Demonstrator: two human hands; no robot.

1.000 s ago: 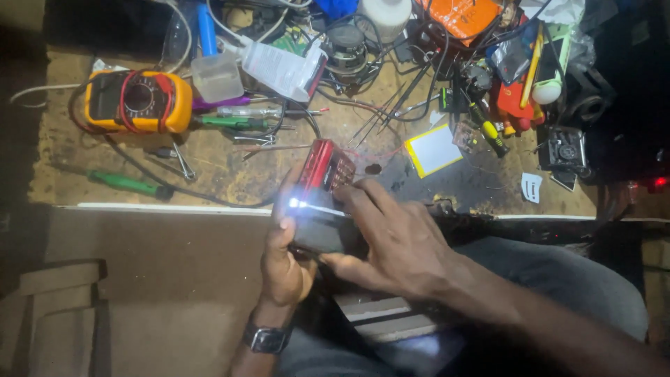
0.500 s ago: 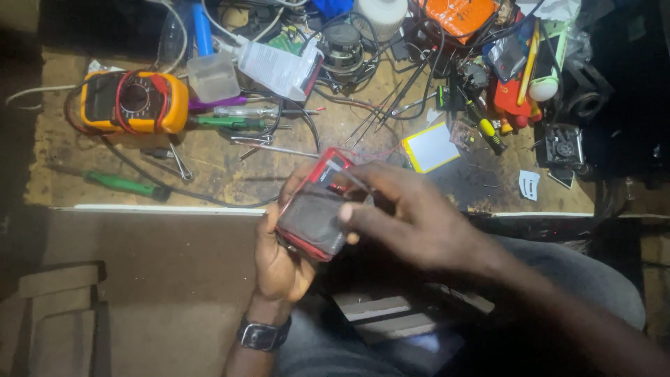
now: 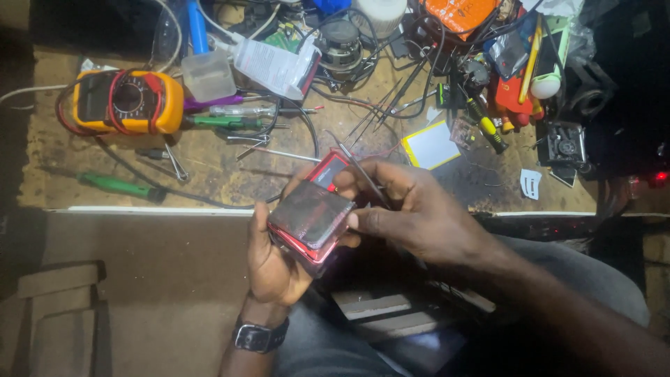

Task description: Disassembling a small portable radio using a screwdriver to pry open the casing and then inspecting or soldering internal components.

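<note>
- Your left hand (image 3: 276, 262) cradles the red device (image 3: 312, 220), fingers wrapped beneath; looks light, rigid, fragile (grip its edges).
- Your right hand (image 3: 419, 216) has its fingers pinched on thin tweezers (image 3: 359, 167) above the worktop (image 3: 230, 178).

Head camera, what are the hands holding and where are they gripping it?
The left hand cradles a small red device from underneath. The right hand pinches its right edge and holds thin metal tweezers between the fingers.

You have two hands in view, the left hand (image 3: 276, 262) and right hand (image 3: 419, 213), on one red device (image 3: 314, 216). On the bench sit one yellow multimeter (image 3: 125, 101), two green-handled screwdrivers (image 3: 118, 186), and one yellow-edged white card (image 3: 430, 144).
</note>
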